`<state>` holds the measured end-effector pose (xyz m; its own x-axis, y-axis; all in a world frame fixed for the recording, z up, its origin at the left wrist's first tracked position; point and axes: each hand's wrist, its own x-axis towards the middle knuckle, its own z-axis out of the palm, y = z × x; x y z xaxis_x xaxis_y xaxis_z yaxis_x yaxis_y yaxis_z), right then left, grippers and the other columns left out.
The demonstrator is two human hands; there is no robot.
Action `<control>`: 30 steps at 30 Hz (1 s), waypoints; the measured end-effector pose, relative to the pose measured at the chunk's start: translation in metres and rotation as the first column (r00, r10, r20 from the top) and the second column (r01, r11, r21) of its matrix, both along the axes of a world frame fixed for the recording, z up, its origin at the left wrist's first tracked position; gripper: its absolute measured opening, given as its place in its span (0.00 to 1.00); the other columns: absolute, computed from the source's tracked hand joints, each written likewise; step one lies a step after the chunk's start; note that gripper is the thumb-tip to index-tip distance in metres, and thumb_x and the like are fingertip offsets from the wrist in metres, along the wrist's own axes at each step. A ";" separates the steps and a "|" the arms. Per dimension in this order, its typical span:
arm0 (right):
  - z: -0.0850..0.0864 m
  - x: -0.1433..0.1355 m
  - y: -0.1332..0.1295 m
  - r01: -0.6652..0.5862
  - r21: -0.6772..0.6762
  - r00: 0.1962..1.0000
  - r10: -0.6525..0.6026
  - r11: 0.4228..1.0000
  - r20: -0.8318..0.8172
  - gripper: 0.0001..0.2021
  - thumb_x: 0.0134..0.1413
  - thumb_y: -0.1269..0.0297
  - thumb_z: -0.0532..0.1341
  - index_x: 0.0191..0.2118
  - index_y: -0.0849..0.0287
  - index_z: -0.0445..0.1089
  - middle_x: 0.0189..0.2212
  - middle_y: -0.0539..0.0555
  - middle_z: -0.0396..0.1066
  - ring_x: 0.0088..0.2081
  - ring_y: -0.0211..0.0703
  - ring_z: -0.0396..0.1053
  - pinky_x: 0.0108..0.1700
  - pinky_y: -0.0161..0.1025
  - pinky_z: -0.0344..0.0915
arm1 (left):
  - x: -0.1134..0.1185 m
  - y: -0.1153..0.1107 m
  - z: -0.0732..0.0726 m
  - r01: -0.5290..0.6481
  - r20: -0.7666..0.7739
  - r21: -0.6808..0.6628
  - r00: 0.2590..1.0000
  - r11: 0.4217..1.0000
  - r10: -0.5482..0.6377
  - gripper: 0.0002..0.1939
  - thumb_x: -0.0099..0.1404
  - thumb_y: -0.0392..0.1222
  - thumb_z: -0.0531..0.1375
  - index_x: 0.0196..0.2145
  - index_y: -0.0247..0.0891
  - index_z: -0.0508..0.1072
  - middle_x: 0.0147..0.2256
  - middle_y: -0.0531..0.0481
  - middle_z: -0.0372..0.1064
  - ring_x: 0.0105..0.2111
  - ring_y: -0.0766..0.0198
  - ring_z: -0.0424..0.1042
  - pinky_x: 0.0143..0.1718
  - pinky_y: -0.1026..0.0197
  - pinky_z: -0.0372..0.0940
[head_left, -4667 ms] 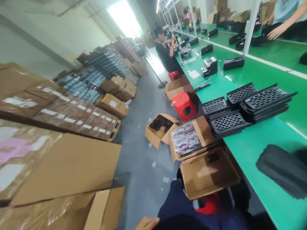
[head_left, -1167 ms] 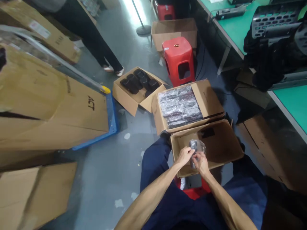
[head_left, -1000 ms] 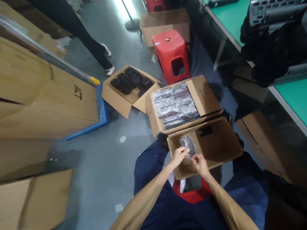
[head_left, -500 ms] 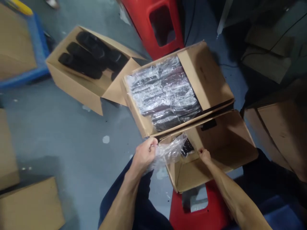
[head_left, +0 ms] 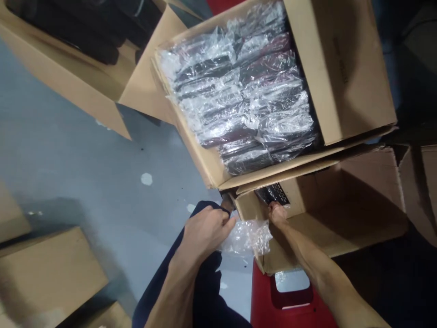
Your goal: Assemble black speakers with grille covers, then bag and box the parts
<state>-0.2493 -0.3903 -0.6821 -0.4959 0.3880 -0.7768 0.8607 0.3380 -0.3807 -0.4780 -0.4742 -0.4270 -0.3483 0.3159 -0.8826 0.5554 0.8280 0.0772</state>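
Note:
My left hand is closed on a crumpled clear plastic bag, which hangs over the near left edge of an open cardboard box. Inside that box, my right hand has its fingers pinched at the lower edge of a black slotted part with shiny clear film about it. The part lies near the box's far left corner; its full shape is hidden. Just beyond stands a larger carton with rows of dark, plastic-wrapped pieces packed in it.
At the upper left is an open carton holding long black pieces. A red stool stands under the near box. More cardboard boxes sit on the grey floor at the lower left.
The view has come closer to the boxes. My right hand has shifted left within the near box, onto the slotted part. The plastic bag in my left hand now hangs lower.

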 end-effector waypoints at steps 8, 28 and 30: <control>0.078 0.033 0.097 0.208 -0.063 0.950 -0.217 0.976 -0.225 0.20 0.56 0.46 0.60 0.22 0.56 0.64 0.19 0.49 0.65 0.25 0.41 0.63 0.29 0.36 0.59 | 0.056 0.026 -0.018 0.133 0.219 0.280 0.955 0.951 -0.198 0.14 0.65 0.45 0.57 0.25 0.39 0.76 0.31 0.42 0.78 0.40 0.49 0.78 0.39 0.55 0.64; 0.227 0.038 0.104 0.054 -0.167 0.886 -0.125 0.984 -0.447 0.20 0.64 0.45 0.58 0.30 0.55 0.71 0.53 0.61 0.74 0.54 0.55 0.74 0.55 0.44 0.68 | 0.100 0.089 -0.040 -0.506 0.465 0.534 0.845 0.677 0.265 0.13 0.68 0.44 0.55 0.26 0.39 0.69 0.24 0.54 0.65 0.27 0.63 0.67 0.28 0.62 0.52; 0.227 0.034 0.121 0.081 -0.074 0.910 -0.104 0.994 -0.402 0.18 0.60 0.46 0.61 0.29 0.55 0.74 0.42 0.58 0.78 0.42 0.53 0.77 0.46 0.43 0.71 | 0.101 0.090 -0.039 -0.494 0.470 0.562 0.851 0.664 0.235 0.14 0.66 0.44 0.57 0.24 0.39 0.69 0.22 0.54 0.64 0.26 0.62 0.67 0.28 0.62 0.53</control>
<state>-0.2152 -0.2689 -0.4556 -0.7358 0.4106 -0.5386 0.6557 0.2328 -0.7183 -0.3772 -0.3842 -0.4659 -0.2936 0.7544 -0.5872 0.0499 0.6255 0.7786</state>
